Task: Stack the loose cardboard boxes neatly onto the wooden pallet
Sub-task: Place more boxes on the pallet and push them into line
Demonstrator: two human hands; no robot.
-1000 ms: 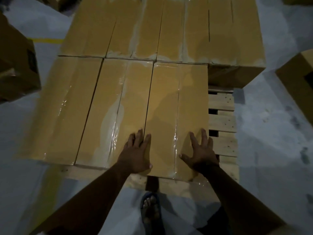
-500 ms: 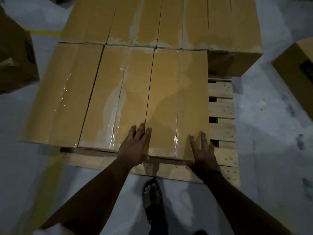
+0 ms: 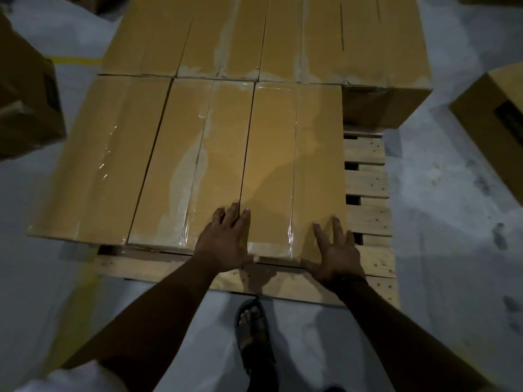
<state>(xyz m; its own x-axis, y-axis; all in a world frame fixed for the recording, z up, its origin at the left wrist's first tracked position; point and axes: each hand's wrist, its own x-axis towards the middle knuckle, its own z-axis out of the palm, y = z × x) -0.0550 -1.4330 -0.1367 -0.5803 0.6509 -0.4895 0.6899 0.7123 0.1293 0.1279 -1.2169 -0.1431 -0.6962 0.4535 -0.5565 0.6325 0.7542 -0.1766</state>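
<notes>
My left hand point(image 3: 223, 244) and right hand point(image 3: 336, 250), fingers flat and spread, press the box point(image 3: 291, 165). An uneven shove toward 12 o'clock could skew it on the pallet point(image 3: 368, 182).

No writing can be read

A dark label point(image 3: 508, 120) on the side of the right-hand box point(image 3: 478, 106) standing on the floor, and a dark patch point(image 3: 50, 90) on the left-hand box point(image 3: 22, 117), may carry print. Both are too dim and blurred to make out any letters or numbers.
</notes>
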